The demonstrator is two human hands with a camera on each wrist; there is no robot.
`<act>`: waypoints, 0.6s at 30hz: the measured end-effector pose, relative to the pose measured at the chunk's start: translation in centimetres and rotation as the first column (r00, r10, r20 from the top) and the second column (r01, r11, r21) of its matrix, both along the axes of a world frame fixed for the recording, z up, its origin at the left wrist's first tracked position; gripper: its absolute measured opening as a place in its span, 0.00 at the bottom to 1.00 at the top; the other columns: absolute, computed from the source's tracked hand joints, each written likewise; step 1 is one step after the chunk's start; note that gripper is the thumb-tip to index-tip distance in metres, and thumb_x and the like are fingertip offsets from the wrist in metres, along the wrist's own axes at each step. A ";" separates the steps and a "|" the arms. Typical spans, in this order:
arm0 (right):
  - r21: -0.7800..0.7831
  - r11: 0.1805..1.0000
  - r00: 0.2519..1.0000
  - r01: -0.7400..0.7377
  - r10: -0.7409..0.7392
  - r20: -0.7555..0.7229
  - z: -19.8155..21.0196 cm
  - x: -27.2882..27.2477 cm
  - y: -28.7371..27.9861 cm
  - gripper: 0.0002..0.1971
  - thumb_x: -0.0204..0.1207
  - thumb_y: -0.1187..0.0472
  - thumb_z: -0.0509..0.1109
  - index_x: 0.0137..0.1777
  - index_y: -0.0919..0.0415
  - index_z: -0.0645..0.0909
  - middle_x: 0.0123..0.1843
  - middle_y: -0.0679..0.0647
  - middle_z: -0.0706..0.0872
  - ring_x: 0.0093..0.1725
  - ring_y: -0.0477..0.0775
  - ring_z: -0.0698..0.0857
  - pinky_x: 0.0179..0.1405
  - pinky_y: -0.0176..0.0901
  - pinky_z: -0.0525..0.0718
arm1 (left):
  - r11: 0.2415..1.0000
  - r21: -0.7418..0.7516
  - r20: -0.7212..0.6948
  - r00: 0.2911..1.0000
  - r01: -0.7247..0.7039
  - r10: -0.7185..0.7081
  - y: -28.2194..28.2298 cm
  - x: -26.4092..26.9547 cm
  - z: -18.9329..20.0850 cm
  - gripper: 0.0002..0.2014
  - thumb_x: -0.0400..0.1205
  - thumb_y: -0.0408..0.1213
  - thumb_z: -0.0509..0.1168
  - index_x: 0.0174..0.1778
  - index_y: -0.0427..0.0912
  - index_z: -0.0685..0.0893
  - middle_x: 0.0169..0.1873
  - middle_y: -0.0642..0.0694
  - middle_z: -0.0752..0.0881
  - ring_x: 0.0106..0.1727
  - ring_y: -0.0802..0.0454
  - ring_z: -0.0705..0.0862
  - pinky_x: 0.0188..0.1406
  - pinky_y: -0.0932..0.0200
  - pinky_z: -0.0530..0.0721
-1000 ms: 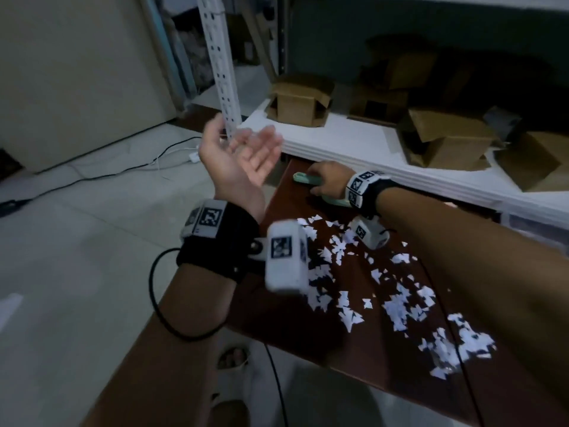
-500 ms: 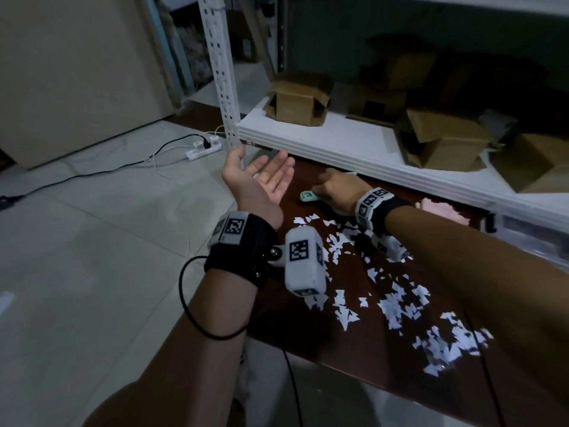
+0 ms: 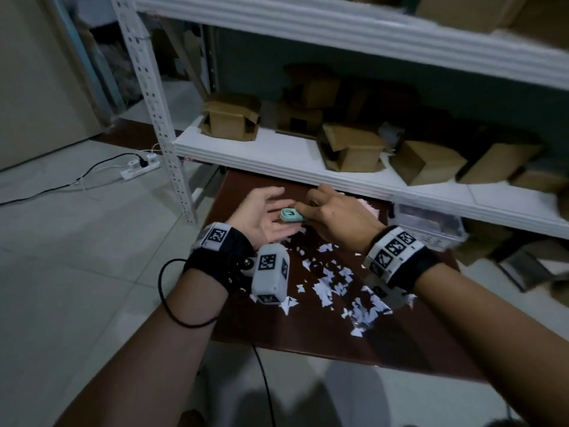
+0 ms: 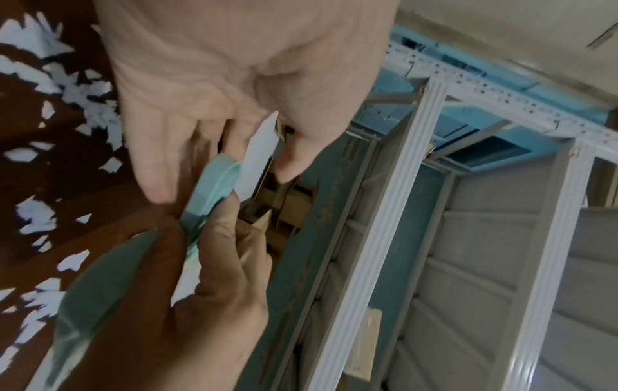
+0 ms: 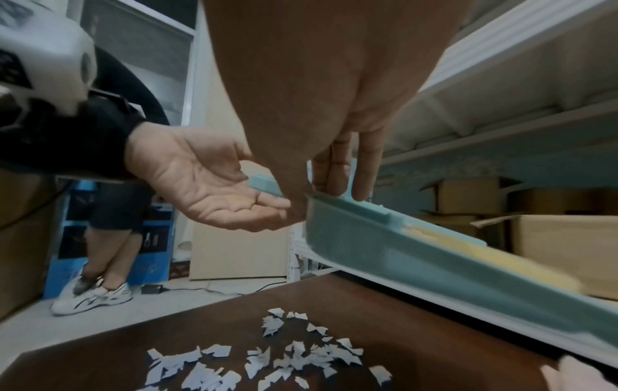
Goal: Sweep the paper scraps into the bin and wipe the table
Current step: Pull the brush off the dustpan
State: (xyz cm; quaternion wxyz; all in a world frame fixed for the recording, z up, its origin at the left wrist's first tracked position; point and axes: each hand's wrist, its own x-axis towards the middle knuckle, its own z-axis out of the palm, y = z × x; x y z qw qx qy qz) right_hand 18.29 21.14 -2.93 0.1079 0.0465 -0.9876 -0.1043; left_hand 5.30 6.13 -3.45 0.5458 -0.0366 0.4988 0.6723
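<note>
White paper scraps (image 3: pixel 332 278) (image 5: pixel 267 362) lie scattered over the dark brown table (image 3: pixel 308 334). My right hand (image 3: pixel 335 220) grips a teal plastic sweeping tool (image 3: pixel 289 215) and holds it above the table's far left part. Its long teal body (image 5: pixel 434 259), with something yellow along it, runs back under my wrist. My left hand (image 3: pixel 271 208) is open, palm up, just left of the right hand. The tool's handle end (image 4: pixel 214 182) lies over the left fingers (image 5: pixel 267 203). No bin is in view.
A white metal shelf (image 3: pixel 277 155) with several cardboard boxes overhangs the table's far edge. Below it sit a pink cloth (image 3: pixel 368 208) and a clear plastic box (image 3: pixel 428 223). A power strip (image 3: pixel 140 167) lies on the tiled floor. Another person's legs (image 5: pixel 107 238) stand at the left.
My left hand has come down from head height to the tool's handle. My right hand has lifted the teal tool off the table and brought it toward the left palm.
</note>
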 end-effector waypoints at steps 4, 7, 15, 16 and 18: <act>-0.078 0.992 0.995 0.095 -0.094 0.016 -0.5 3.4 0.4 0.18 0.83 0.54 0.66 0.71 0.55 0.82 0.52 0.54 0.82 0.54 0.59 0.79 0.37 0.51 0.79 | 0.999 0.010 -0.086 0.996 0.040 -0.039 1.4 2.4 -0.3 0.13 0.90 0.22 0.63 0.69 0.20 0.82 0.71 0.22 0.85 0.60 0.29 0.90 0.51 0.43 0.96; -0.137 0.983 0.991 0.119 -0.126 -0.039 -1.2 5.1 0.8 0.19 0.82 0.59 0.72 0.73 0.53 0.82 0.52 0.53 0.81 0.53 0.57 0.78 0.34 0.52 0.82 | 0.997 -0.005 -0.183 0.981 0.071 -0.070 2.1 3.2 -0.3 0.13 0.89 0.17 0.62 0.68 0.16 0.82 0.65 0.17 0.86 0.59 0.25 0.90 0.51 0.39 0.94; -0.392 0.909 0.972 0.146 -0.206 -0.117 -3.3 5.7 2.5 0.21 0.83 0.54 0.72 0.76 0.51 0.82 0.60 0.48 0.84 0.60 0.50 0.79 0.50 0.46 0.84 | 0.994 -0.065 -0.272 0.957 0.086 -0.101 3.3 3.0 0.0 0.09 0.89 0.19 0.64 0.62 0.21 0.87 0.59 0.24 0.91 0.54 0.31 0.93 0.45 0.49 0.97; -0.441 0.883 0.962 0.162 -0.241 -0.128 -3.4 5.9 3.2 0.19 0.84 0.53 0.70 0.75 0.51 0.83 0.62 0.47 0.84 0.61 0.49 0.79 0.55 0.47 0.84 | 0.994 -0.073 -0.279 0.955 0.085 -0.102 3.3 2.7 0.1 0.10 0.89 0.20 0.64 0.63 0.22 0.87 0.59 0.25 0.92 0.55 0.31 0.94 0.44 0.50 0.97; -0.549 0.803 0.926 0.231 -0.354 -0.128 -3.4 6.4 4.6 0.17 0.86 0.51 0.67 0.71 0.51 0.84 0.62 0.46 0.85 0.62 0.47 0.79 0.61 0.52 0.84 | 0.992 -0.095 -0.301 0.947 0.088 -0.113 3.2 2.1 0.3 0.11 0.89 0.20 0.64 0.64 0.23 0.87 0.57 0.27 0.93 0.55 0.33 0.95 0.44 0.52 0.97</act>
